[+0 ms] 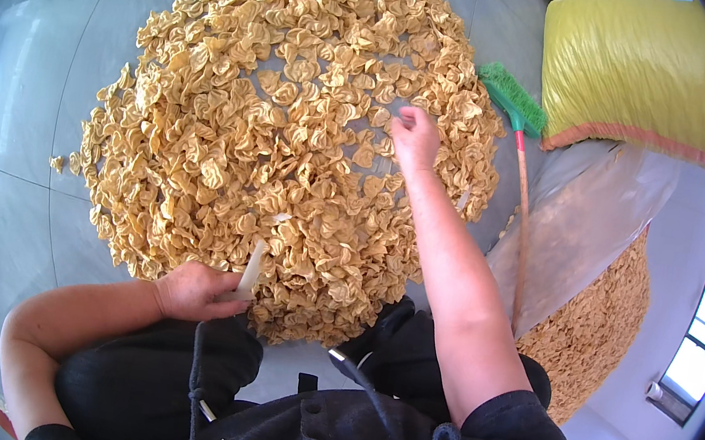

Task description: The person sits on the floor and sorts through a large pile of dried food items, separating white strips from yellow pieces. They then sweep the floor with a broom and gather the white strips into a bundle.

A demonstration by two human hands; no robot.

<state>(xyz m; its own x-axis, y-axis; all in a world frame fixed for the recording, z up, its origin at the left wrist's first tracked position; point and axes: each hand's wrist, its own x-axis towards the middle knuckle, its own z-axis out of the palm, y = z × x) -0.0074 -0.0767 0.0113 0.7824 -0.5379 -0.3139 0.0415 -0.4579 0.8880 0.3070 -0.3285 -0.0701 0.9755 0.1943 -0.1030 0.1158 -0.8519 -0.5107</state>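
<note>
Yellowish wavy dried pieces (212, 168), thin and curled, lie in a wide heap on the grey floor before me. At the heap's near left edge my left hand (203, 290) grips a pale, flat translucent strip (250, 270) between thumb and fingers. My right hand (415, 136) is over the right part of the heap, by a patch where the floor shows through. Its fingers are curled, and whether they hold a piece is hidden. A few more pale strips (464, 198) lie among the pieces.
A green-bristled broom (512, 97) with a wooden handle lies right of the heap. Beyond it are a full yellow woven sack (639, 71), a clear plastic sheet (574, 236) and another large pile of similar pieces (599, 326). My dark-clothed knees flank the heap's near edge.
</note>
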